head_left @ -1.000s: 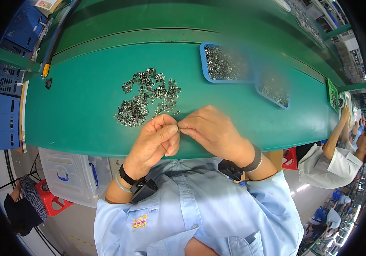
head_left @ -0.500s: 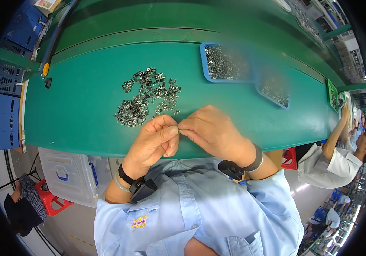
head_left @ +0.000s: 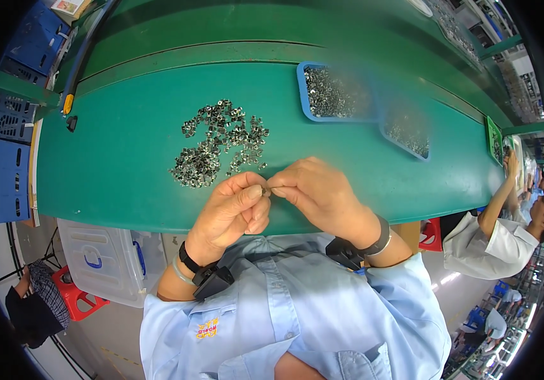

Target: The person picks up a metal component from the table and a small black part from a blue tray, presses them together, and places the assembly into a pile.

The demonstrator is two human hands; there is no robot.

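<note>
Close to the table's near edge, my left hand (head_left: pixel 234 206) pinches a small metal part (head_left: pixel 265 190) between thumb and forefinger. Only a bit of that part shows. Thumb and fingertips of my right hand (head_left: pixel 319 193) are pressed together right beside it; whatever they hold is too small and too covered to name. Just beyond my hands a loose pile of small shiny metal parts (head_left: pixel 199 166) lies spread on the green table (head_left: pixel 120 152).
Two blue trays (head_left: pixel 310 113) of small metal parts stand at the far right, partly blurred. A green tray (head_left: pixel 493 140) sits by a co-worker (head_left: pixel 500 244) on the right. A clear lidded box (head_left: pixel 97 259) and a red stool (head_left: pixel 75 294) are at the lower left.
My fingertips have drawn slightly apart, so the metal part in my left hand shows more. The pile and trays look the same.
</note>
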